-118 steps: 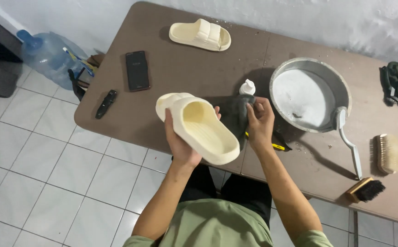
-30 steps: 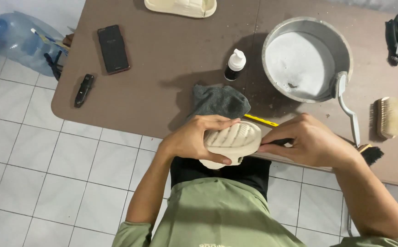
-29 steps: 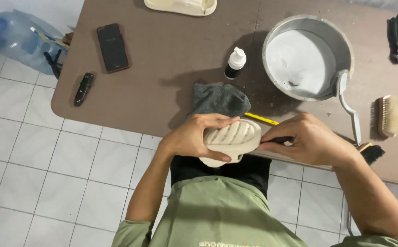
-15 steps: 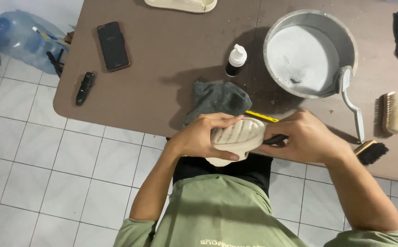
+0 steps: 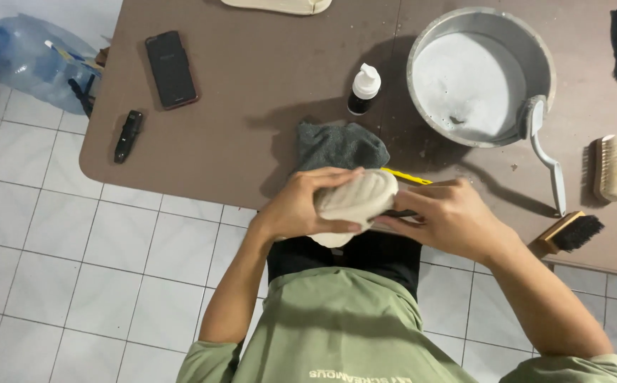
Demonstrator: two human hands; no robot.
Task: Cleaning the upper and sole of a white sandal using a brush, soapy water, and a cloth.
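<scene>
Cream slipper (image 5: 354, 202), ribbed sole up, sits between both hands just off the near edge of the brown worktop (image 5: 266, 92). Going down in size: a grey basin (image 5: 535, 50) stands toward the far right, a second cream slipper (image 5: 280, 6) lies at the far edge, and a grey cloth (image 5: 340, 145) lies by the near edge. The left hand (image 5: 298, 206) is wrapped around the held slipper, fingers (image 5: 337, 177) curled over its sole and thumb beneath. The right hand (image 5: 454, 216) grips a dark tool (image 5: 399, 213), its tip against the slipper's end. A small bottle (image 5: 364, 89) stands beside the basin.
</scene>
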